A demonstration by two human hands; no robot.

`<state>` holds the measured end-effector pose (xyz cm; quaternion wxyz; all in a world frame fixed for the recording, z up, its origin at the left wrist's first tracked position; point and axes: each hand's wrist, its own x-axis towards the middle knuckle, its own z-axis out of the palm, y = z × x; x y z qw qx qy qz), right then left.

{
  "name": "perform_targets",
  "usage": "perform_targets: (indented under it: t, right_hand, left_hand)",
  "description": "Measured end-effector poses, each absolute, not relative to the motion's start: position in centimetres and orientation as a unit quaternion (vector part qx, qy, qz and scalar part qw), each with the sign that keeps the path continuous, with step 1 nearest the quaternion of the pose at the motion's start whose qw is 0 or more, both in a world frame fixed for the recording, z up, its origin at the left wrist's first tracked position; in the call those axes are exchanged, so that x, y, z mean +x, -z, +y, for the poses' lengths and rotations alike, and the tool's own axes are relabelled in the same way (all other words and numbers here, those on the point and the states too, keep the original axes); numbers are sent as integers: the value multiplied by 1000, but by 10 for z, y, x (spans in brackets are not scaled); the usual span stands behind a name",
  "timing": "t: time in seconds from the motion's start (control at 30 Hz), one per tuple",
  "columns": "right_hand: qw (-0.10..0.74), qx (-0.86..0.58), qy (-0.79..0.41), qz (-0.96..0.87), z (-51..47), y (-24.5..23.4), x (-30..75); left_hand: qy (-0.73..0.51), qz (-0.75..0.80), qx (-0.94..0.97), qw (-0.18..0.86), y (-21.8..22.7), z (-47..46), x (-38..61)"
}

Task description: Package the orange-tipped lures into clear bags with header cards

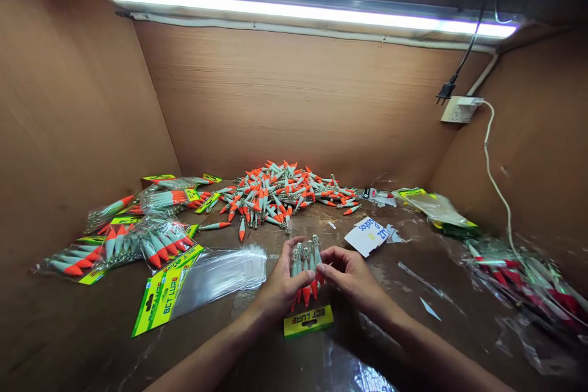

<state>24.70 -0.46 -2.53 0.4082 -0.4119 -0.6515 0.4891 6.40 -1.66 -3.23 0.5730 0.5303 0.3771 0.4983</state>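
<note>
My left hand [290,272] is closed around a small bunch of fishing lures [305,269], pale with red-orange tips pointing toward me and crowns of metal hooks at the far end. On the other side of the bunch, the fingers of my right hand [342,266] pinch the rightmost lure. Just below the red tips lies a yellow-green BCT LURE header card [309,321]; whether its clear bag extends under the lures is hidden by my hands. Left of my hands is a stack of flat clear bags [220,275] with the same yellow headers.
A heap of loose lures [280,193] lies at the back. Filled lure packs [128,239] are piled at left. At right are a handwritten card [366,236], flat packages [434,208] and red-and-white bagged items [509,272]. A white cable [493,165] hangs from an outlet [458,109].
</note>
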Motion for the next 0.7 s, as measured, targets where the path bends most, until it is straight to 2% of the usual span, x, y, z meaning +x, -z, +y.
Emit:
perform_targets:
  t: [0.1,0.23,0.37,0.7]
  right_hand:
    - [415,-408,-505,-638,-1,27,251]
    - [393,-394,-548,-624,2,21,259]
    - [353,-361,-595,-626,2,16,264]
    - [285,-384,-596,-645,-5,15,266]
  left_hand:
    - [-503,364,486,616,23,-13,59]
    - [-508,357,477,622,-3,5,38]
    - [-444,356,524,634,-17,15,23]
    - [-367,389,684,496,-12,9,19]
